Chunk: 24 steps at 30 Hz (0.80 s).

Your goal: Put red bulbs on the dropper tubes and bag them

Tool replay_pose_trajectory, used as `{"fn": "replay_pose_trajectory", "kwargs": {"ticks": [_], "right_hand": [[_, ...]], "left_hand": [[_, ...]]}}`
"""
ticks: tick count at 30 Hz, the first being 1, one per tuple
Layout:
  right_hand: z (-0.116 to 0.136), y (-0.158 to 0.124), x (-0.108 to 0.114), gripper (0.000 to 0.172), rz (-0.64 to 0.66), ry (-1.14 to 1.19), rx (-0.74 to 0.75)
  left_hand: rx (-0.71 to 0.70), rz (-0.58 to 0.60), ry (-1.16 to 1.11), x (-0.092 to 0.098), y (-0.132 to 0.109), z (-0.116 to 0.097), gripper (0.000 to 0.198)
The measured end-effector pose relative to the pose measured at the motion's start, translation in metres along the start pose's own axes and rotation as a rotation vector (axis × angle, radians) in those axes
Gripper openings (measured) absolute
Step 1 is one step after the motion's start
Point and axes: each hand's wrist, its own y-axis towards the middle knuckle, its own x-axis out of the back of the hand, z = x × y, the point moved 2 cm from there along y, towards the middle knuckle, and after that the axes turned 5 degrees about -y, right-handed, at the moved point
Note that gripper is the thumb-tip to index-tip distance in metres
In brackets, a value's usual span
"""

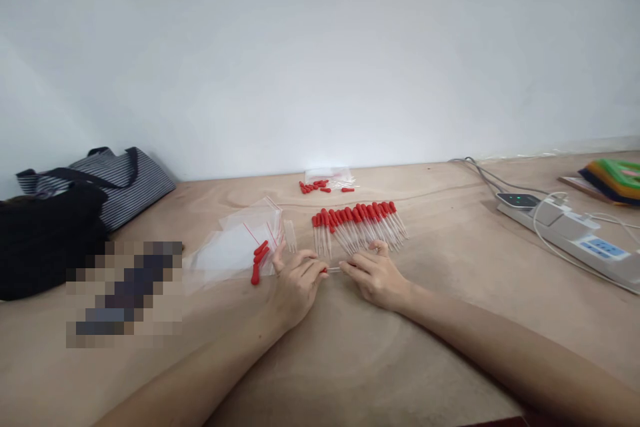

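Observation:
My left hand [300, 283] is closed around a red rubber bulb [325, 270], most of it hidden by the fingers. My right hand [373, 273] pinches a thin clear dropper tube [335, 269] that lies level between the hands and meets the bulb. Just beyond the hands, a row of droppers with red bulbs [357, 217] lies side by side, tips toward me. A few bare tubes [290, 237] rest by my left hand. Several loose red bulbs [260, 253] are left of it, on clear zip bags [225, 250].
Farther back near the wall are more red bulbs [313, 186] and a clear bag [327, 176] with thin tubes. A power strip [575, 237] with cables stands at right, a coloured stack [615, 177] behind it. A striped bag [145, 180] and black cloth [50, 240] sit left.

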Motion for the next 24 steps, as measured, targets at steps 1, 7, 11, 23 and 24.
{"fn": "replay_pose_trajectory", "kwargs": {"ticks": [1, 7, 11, 23, 24], "right_hand": [[0.000, 0.001, 0.000, 0.026, 0.009, -0.013, 0.007], [0.004, 0.006, -0.002, 0.027, 0.049, -0.011, -0.029], [0.006, 0.009, -0.006, 0.025, 0.098, 0.049, -0.086], [0.011, 0.015, -0.010, 0.019, 0.313, 0.348, -0.336], [0.010, 0.016, -0.010, 0.020, 0.318, 0.382, -0.353]], "left_hand": [[-0.003, 0.000, 0.000, 0.000, 0.000, 0.000, 0.018], [0.001, 0.011, 0.006, 0.000, -0.001, 0.000, 0.018], [0.000, 0.028, 0.013, 0.000, -0.001, 0.000, 0.021], [-0.067, -0.045, 0.045, 0.001, -0.001, -0.001, 0.023], [-0.054, -0.044, 0.048, 0.002, 0.000, 0.000, 0.022]]}}
